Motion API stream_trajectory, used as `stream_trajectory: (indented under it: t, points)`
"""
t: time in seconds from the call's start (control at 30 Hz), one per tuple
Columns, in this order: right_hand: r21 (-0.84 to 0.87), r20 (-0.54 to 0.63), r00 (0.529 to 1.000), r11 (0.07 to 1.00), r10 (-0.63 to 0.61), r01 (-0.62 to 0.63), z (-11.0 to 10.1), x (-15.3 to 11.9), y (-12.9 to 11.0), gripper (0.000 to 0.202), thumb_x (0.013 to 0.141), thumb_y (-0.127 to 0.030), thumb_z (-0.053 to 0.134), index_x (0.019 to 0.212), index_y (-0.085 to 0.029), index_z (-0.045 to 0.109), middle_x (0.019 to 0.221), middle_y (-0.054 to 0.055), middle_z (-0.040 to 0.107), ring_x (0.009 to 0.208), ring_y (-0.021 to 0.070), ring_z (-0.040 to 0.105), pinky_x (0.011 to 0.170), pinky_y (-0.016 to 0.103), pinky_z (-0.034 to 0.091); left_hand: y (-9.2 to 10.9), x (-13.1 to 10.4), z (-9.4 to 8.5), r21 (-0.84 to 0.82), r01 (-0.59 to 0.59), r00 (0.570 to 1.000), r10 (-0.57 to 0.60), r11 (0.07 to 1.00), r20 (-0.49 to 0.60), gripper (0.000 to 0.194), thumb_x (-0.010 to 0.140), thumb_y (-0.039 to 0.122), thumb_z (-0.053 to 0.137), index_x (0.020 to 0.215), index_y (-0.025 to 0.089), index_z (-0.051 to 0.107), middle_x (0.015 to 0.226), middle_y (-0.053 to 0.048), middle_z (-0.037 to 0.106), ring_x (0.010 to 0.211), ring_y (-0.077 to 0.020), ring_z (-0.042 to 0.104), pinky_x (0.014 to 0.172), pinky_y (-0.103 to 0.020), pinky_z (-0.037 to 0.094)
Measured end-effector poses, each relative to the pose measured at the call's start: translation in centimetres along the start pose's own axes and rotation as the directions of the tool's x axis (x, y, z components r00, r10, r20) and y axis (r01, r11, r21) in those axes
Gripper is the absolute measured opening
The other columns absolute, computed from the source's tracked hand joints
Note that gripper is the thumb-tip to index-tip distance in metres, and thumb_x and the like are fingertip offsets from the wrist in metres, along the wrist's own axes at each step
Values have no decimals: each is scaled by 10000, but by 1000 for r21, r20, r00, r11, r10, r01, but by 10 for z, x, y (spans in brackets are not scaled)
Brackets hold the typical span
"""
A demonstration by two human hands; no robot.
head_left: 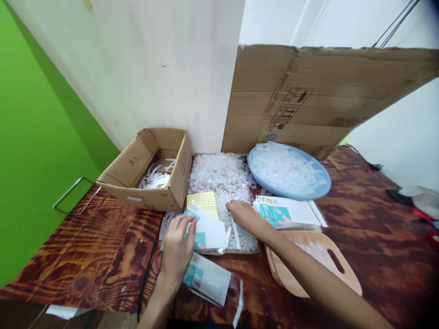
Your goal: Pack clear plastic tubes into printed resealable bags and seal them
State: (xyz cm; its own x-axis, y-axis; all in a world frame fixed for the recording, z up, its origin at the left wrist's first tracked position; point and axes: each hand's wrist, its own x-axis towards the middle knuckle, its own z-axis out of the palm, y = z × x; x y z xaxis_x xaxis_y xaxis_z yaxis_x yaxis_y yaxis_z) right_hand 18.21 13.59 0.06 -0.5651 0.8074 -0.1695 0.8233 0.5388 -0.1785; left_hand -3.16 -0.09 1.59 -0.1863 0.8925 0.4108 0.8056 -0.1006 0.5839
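Observation:
My left hand (179, 237) is curled with thumb and fingers pinched at the left edge of a white-and-teal printed card in a clear plastic bag (214, 233). Below that hand, another bagged card (211, 278) lies at the table's front, its clear flap with a white strip hanging to the right. Over a mat-like bed of small clear plastic pieces (219, 171), my right hand (242, 214) has its fingertips pressed together; what they hold, if anything, is too small to make out. A yellow sticker sheet (207, 201) with rows of small dots sits partly under the upper card.
A cardboard box (181, 178) with white paper strips stands back left. At right are a blue basin (324, 189) heaped with clear plastic pieces, a stack of bagged cards (291, 212) and a beige basket (348, 283) under my right forearm. A large cardboard sheet (318, 91) leans behind.

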Motion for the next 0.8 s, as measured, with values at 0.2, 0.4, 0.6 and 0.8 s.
stream_trajectory:
  t: [0.2,0.4,0.6,0.8]
  points:
    - [134,-182,982,991,40,-16,-11,-16,2,274,933,-57,484,1092,-162,682,1024,114,717,973,231,681,842,292,473,14,111,90,172,-141,921,66,975,384,178,969,143,522,1001,171,696,1018,-108,696,989,-229,663,867,-332,520]
    - [367,-353,926,930,135,4,-24,-58,12,228,937,-101,495,995,-179,701,980,72,707,919,191,665,837,282,490,-4,136,130,199,-217,858,89,956,506,211,966,302,613,1095,143,662,1122,-82,680,1023,-224,657,918,-443,538]
    - [698,-365,881,714,302,44,-26,-72,4,116,869,-186,586,929,-198,685,881,43,723,791,202,664,732,311,505,-7,135,131,151,-229,844,119,962,522,151,956,249,604,1011,134,685,1061,-91,698,1081,-255,630,1012,-495,440]
    - [826,-341,820,563,460,28,-24,-78,-9,147,850,-321,688,801,-200,618,729,16,668,666,184,613,640,290,468,4,130,117,24,-179,892,152,984,426,182,969,173,518,1064,115,663,1132,-185,683,1150,-310,596,1043,-501,375]
